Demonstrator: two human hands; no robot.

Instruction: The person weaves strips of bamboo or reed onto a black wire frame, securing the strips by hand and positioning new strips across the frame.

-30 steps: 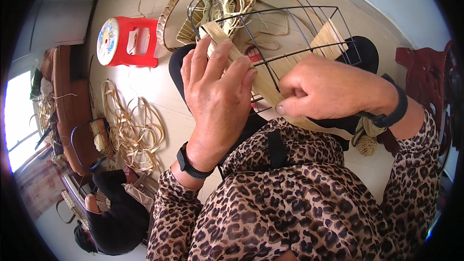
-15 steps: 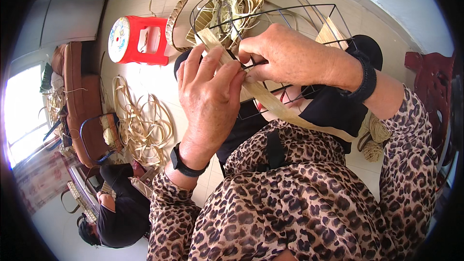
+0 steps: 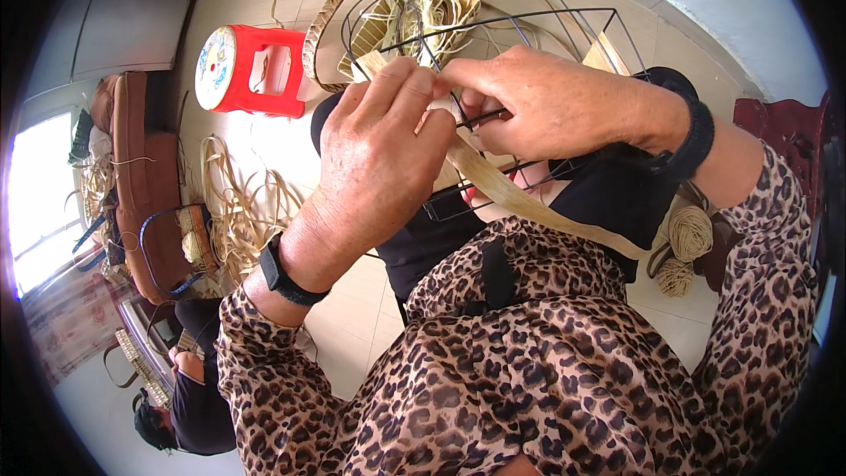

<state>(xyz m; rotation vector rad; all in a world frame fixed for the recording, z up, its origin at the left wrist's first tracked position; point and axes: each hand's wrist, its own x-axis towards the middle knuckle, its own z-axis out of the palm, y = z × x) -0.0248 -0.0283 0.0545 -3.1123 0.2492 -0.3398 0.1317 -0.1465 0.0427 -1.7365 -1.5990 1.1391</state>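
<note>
Pale flat straw strip [image 3: 511,198] is being wound onto the black wire basket frame [image 3: 493,26] on the lap, both the left hand [image 3: 379,159] and right hand [image 3: 538,101] pinched on it, apparently mid-wrap; next needs pulling it taut.

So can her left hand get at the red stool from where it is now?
Probably not: the left hand is pinching the flat straw strip at the wire frame, and the red stool lies on the floor beyond.
</note>
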